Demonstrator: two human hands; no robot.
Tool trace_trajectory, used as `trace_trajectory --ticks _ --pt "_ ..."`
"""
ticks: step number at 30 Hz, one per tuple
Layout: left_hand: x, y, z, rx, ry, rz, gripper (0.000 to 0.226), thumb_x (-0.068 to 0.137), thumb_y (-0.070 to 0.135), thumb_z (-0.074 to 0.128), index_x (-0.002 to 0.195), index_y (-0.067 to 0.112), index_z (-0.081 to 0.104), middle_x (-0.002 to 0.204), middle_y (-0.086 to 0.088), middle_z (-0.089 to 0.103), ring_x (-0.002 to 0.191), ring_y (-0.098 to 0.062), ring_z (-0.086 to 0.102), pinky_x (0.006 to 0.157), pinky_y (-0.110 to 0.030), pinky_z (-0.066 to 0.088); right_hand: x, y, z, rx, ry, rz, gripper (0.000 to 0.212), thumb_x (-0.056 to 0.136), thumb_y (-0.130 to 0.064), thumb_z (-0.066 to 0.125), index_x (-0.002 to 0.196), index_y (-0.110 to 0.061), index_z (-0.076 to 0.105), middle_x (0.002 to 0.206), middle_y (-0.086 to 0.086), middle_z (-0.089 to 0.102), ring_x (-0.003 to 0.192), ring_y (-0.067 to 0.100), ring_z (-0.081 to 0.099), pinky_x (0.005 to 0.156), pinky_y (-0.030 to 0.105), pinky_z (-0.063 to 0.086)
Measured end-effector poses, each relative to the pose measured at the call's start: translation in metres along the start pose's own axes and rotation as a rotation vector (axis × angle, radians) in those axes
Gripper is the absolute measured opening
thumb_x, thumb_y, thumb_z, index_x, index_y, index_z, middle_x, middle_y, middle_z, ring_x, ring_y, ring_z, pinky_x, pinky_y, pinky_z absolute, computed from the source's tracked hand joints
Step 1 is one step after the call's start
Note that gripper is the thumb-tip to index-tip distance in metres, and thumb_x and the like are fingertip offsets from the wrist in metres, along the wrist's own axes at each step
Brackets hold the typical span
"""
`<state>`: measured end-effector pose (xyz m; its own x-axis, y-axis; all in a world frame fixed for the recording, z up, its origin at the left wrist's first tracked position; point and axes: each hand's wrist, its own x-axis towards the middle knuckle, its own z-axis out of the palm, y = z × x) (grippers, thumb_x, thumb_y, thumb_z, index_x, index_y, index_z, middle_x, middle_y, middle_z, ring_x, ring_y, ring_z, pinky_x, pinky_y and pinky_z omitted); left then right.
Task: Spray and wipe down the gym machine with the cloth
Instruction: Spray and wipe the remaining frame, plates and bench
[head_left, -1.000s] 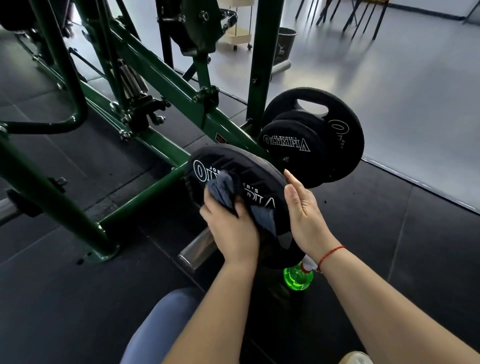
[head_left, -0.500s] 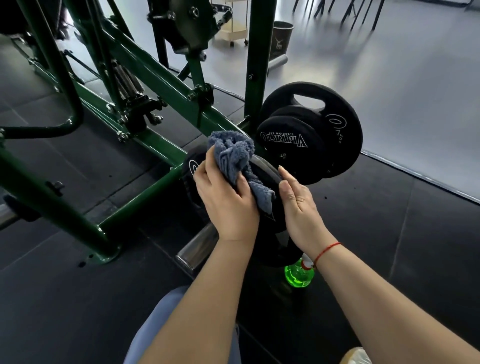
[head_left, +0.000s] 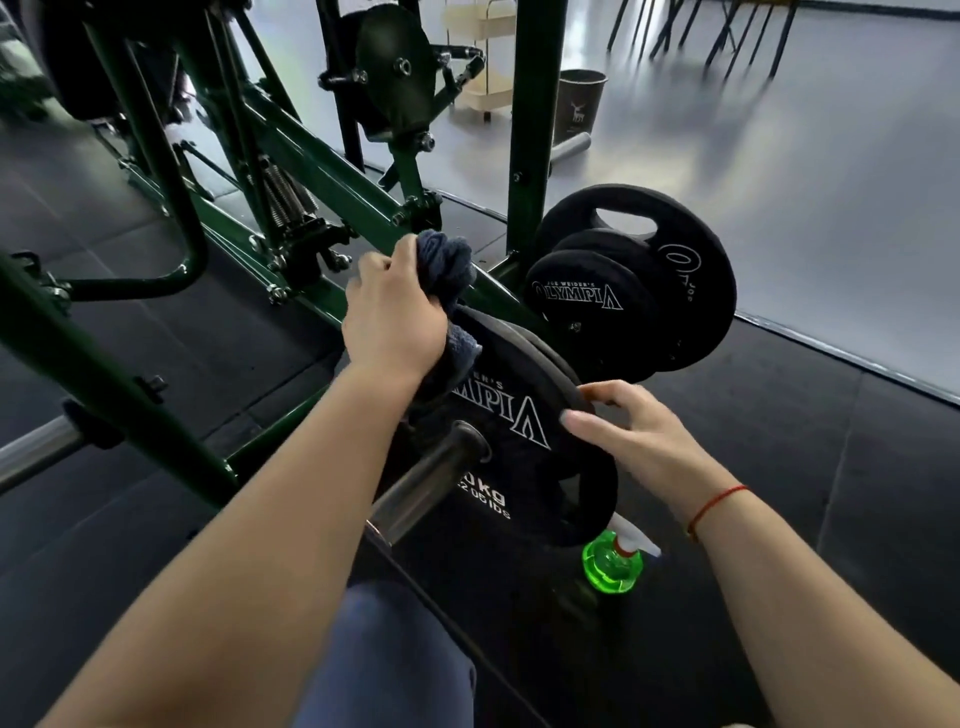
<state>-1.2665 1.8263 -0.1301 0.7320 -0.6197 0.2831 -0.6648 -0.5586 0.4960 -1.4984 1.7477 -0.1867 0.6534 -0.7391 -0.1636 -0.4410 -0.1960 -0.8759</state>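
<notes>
Cloth (head_left: 448, 259) bunched tight in left hand (head_left: 392, 318), at top rim of weight plate (head_left: 524, 457). Right hand (head_left: 631, 432) curls over plate's edge, likely steadying it; spray bottle (head_left: 613, 567) parked on floor

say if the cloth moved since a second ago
Yes. The cloth in the left hand went up from the lettered face of the front weight plate to its top rim.

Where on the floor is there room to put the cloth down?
Bare black mat lies right of the weight plate and green spray bottle, out to the grey floor. More bare mat sits left of the steel bar, below the green frame. Around the stacked plates it is crowded.
</notes>
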Motion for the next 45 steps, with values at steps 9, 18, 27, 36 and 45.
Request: trace_trajectory --ticks 9,18,27,36,45 --pt "-0.045 0.042 -0.002 -0.040 -0.134 0.355 0.066 0.088 0.009 0.056 0.150 0.028 0.043 0.126 -0.007 0.047 0.115 -0.031 0.044 0.091 -0.043 0.042 -0.009 0.012 -0.009 -0.507 -0.133 -0.047 0.044 0.083 -0.070 0.049 0.092 -0.027 0.057 0.085 -0.006 0.064 0.082 0.018 0.062 0.076 0.038 0.051" --pt "-0.083 0.019 0.024 -0.267 0.055 0.234 0.067 0.083 0.002 0.060 0.146 0.021 0.048 0.125 -0.008 0.047 0.115 -0.031 0.046 0.090 -0.039 0.042 0.017 -0.024 0.003 -0.644 0.090 -0.192 0.037 0.089 -0.067 0.048 0.098 -0.034 0.063 0.086 -0.007 0.063 0.086 0.020 0.062 0.070 0.034 0.047" --pt "-0.126 -0.008 0.082 -0.516 0.102 -0.200 0.069 0.088 0.001 0.063 0.151 0.012 0.037 0.136 -0.017 0.044 0.122 -0.036 0.050 0.099 -0.033 0.040 0.015 -0.019 -0.025 -0.344 -0.310 -0.044 0.029 0.087 -0.034 0.073 0.114 -0.037 0.064 0.099 -0.014 0.071 0.097 0.000 0.065 0.095 0.023 0.050" --pt "-0.132 0.008 0.073 -0.760 0.161 -0.244 0.065 0.094 0.005 0.064 0.152 0.013 0.036 0.133 0.001 0.042 0.124 -0.004 0.042 0.102 -0.016 0.032 0.008 -0.015 -0.017 -0.327 -0.256 -0.070 0.022 0.095 -0.039 0.062 0.116 -0.035 0.067 0.093 -0.010 0.074 0.091 0.005 0.068 0.087 0.026 0.052" --pt "-0.149 -0.009 0.094 -0.474 0.116 0.041 0.071 0.079 -0.003 0.057 0.146 0.016 0.043 0.137 -0.014 0.045 0.120 -0.033 0.046 0.100 -0.038 0.042 0.000 -0.013 -0.012 -0.410 -0.161 -0.134 0.024 0.095 -0.043 0.059 0.116 -0.034 0.066 0.098 -0.011 0.072 0.095 0.007 0.066 0.091 0.039 0.052"
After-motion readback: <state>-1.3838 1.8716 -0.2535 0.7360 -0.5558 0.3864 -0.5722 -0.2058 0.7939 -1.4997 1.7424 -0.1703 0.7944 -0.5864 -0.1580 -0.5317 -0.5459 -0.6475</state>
